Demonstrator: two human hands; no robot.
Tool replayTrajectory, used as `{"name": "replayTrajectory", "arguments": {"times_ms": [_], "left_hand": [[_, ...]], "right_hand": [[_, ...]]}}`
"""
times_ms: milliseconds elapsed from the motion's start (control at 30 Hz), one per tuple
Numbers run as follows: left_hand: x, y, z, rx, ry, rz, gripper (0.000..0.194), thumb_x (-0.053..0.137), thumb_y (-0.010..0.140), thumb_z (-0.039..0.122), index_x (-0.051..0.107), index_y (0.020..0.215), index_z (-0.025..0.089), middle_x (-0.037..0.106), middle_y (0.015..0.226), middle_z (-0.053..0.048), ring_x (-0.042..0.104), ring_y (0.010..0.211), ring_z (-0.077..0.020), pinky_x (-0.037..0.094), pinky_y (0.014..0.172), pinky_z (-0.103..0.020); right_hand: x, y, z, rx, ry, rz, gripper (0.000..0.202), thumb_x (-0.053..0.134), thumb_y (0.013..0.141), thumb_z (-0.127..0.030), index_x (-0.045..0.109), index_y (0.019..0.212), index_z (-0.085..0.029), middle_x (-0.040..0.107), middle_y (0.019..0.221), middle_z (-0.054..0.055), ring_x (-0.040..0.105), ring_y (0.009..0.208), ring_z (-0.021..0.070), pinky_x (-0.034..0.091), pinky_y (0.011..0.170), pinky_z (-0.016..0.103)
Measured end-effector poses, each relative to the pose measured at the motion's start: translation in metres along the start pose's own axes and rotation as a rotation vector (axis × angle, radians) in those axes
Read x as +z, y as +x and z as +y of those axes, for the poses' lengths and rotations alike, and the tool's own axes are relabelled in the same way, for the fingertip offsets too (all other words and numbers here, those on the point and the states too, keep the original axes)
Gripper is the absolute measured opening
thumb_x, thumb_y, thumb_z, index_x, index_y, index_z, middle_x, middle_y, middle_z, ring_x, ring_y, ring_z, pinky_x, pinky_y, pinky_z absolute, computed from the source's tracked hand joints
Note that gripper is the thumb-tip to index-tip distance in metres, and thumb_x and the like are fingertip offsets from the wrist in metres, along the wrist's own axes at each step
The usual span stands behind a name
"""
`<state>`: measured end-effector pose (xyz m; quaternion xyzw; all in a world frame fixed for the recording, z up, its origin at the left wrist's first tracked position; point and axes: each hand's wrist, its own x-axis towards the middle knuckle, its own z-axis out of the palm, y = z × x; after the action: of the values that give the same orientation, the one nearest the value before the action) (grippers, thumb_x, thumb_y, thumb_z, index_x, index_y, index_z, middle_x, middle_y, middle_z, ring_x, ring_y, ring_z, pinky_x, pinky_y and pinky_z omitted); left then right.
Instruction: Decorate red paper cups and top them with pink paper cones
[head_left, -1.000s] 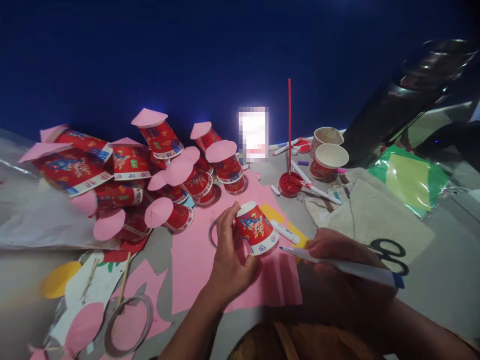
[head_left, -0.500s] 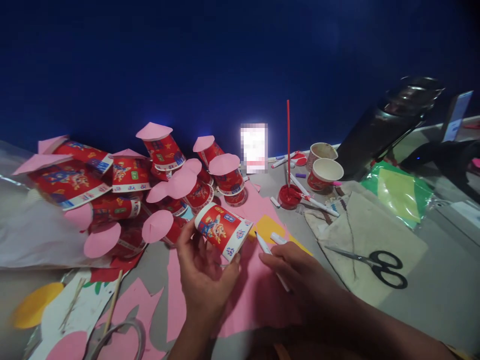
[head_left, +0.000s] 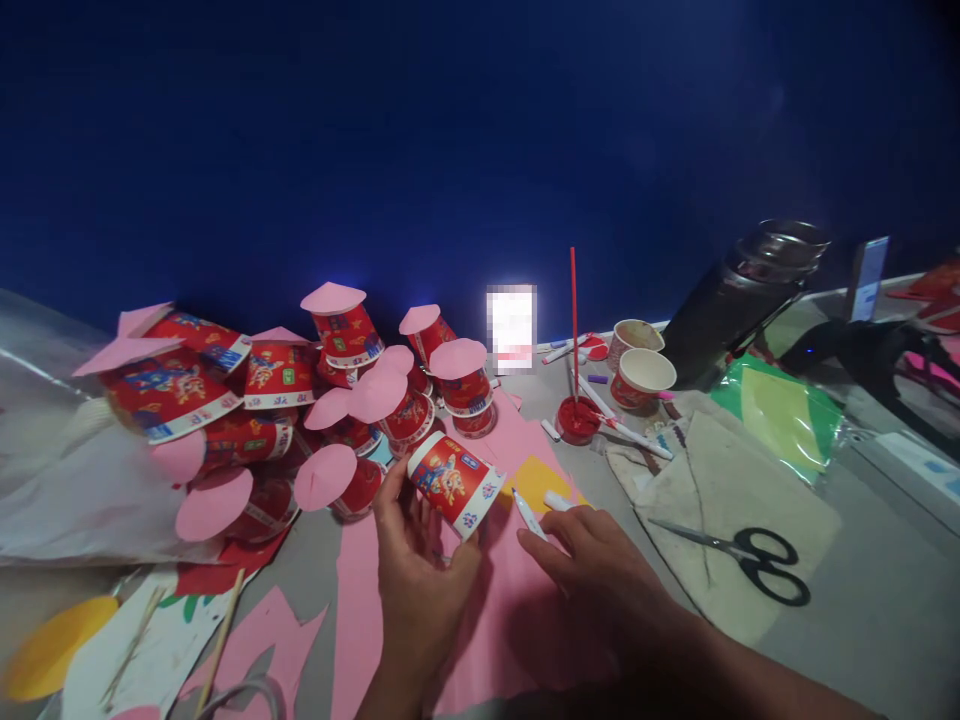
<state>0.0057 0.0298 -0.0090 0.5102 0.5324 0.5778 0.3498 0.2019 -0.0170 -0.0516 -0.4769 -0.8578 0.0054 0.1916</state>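
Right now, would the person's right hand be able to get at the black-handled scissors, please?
Probably yes: the scissors lie uncovered on the beige cloth, and nothing seems to block the way. The right hand holds a marker, though, which might hinder its grip.

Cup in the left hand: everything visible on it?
The cup looks like paper: red, printed with a cartoon figure, white at both ends, patterned near the wider one. It tilts, wide end toward lower right, its inside hidden. The left hand grips it over the pink sheet; the marker tip points its way, apart from it.
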Motion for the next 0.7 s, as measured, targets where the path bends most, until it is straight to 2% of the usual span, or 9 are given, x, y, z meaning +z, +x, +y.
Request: {"name": "replayTrajectory", "arguments": {"times_ms": [133, 233, 300, 333, 400, 467, 533, 600, 700], "left_hand": [[-0.002, 0.001, 0.000, -0.014, 0.044, -0.004, 0.085, 0.076, 0.076, 0.022, 0.037, 0.151, 0.027, 0.047, 0.154, -0.016, 0.051, 0.142, -0.0311, 0.048, 0.114, -0.044], [-0.003, 0.002, -0.001, -0.069, 0.047, -0.006, 0.085, 0.072, 0.076, 0.016, 0.036, 0.152, 0.029, 0.049, 0.153, -0.016, 0.052, 0.142, -0.0319, 0.051, 0.111, -0.045], [-0.004, 0.002, -0.002, -0.106, 0.041, -0.012, 0.086, 0.069, 0.076, 0.014, 0.035, 0.152, 0.030, 0.050, 0.152, -0.015, 0.053, 0.141, -0.0319, 0.052, 0.110, -0.046], [-0.005, 0.002, -0.003, -0.117, 0.040, -0.011, 0.085, 0.069, 0.076, 0.013, 0.035, 0.152, 0.030, 0.051, 0.151, -0.015, 0.053, 0.141, -0.0321, 0.052, 0.110, -0.046], [-0.006, 0.001, -0.004, -0.133, 0.028, -0.035, 0.084, 0.071, 0.075, 0.014, 0.037, 0.150, 0.031, 0.051, 0.151, -0.015, 0.052, 0.142, -0.0323, 0.052, 0.109, -0.045], [-0.006, 0.001, -0.004, -0.147, -0.006, -0.070, 0.082, 0.074, 0.077, 0.017, 0.038, 0.149, 0.031, 0.050, 0.153, -0.014, 0.052, 0.142, -0.0322, 0.053, 0.108, -0.043], [-0.006, -0.001, -0.001, -0.162, -0.043, -0.079, 0.077, 0.074, 0.081, 0.022, 0.038, 0.149, 0.032, 0.049, 0.155, -0.014, 0.051, 0.143, -0.0316, 0.053, 0.108, -0.043], [-0.005, -0.002, 0.002, -0.177, -0.063, -0.062, 0.073, 0.072, 0.085, 0.025, 0.038, 0.150, 0.032, 0.048, 0.156, -0.014, 0.048, 0.146, -0.0314, 0.050, 0.111, -0.044], [-0.005, -0.006, 0.004, -0.205, -0.064, -0.071, 0.070, 0.070, 0.088, 0.025, 0.039, 0.150, 0.032, 0.047, 0.157, -0.013, 0.044, 0.148, -0.0323, 0.051, 0.111, -0.045]], "right_hand": [[-0.007, -0.002, 0.006, -0.017, -0.012, 0.053, 0.051, 0.067, 0.082, -0.011, 0.064, 0.131, -0.026, 0.072, 0.116, 0.011, 0.063, 0.093, 0.0279, 0.051, 0.079, 0.040], [-0.036, 0.005, 0.027, 0.035, 0.024, 0.149, 0.047, 0.057, 0.088, -0.012, 0.062, 0.133, -0.022, 0.074, 0.111, 0.012, 0.066, 0.092, 0.0264, 0.053, 0.078, 0.038], [-0.066, 0.020, 0.049, 0.184, 0.028, 0.208, 0.038, 0.051, 0.096, -0.019, 0.062, 0.132, -0.018, 0.074, 0.114, 0.014, 0.068, 0.097, 0.0267, 0.053, 0.079, 0.036], [-0.082, 0.032, 0.061, 0.262, 0.004, 0.223, 0.031, 0.052, 0.097, -0.025, 0.067, 0.123, -0.018, 0.076, 0.104, 0.012, 0.069, 0.086, 0.0251, 0.051, 0.071, 0.034], [-0.109, 0.062, 0.083, 0.440, -0.060, 0.133, 0.023, 0.053, 0.098, -0.030, 0.073, 0.098, -0.020, 0.076, 0.083, 0.008, 0.067, 0.068, 0.0225, 0.044, 0.062, 0.031], [-0.124, 0.096, 0.102, 0.569, -0.086, 0.064, 0.025, 0.050, 0.099, -0.025, 0.073, 0.092, -0.017, 0.076, 0.085, 0.010, 0.069, 0.077, 0.0229, 0.043, 0.067, 0.030], [-0.126, 0.128, 0.116, 0.662, -0.063, 0.074, 0.024, 0.050, 0.100, -0.022, 0.072, 0.109, -0.015, 0.078, 0.098, 0.012, 0.071, 0.089, 0.0232, 0.043, 0.074, 0.028], [-0.118, 0.151, 0.125, 0.691, -0.044, 0.059, 0.030, 0.054, 0.100, -0.025, 0.068, 0.121, -0.011, 0.079, 0.097, 0.012, 0.071, 0.088, 0.0222, 0.043, 0.074, 0.027], [-0.103, 0.167, 0.131, 0.714, -0.018, 0.003, 0.033, 0.060, 0.099, -0.036, 0.071, 0.113, -0.010, 0.078, 0.089, 0.012, 0.071, 0.080, 0.0221, 0.042, 0.067, 0.027]]}}
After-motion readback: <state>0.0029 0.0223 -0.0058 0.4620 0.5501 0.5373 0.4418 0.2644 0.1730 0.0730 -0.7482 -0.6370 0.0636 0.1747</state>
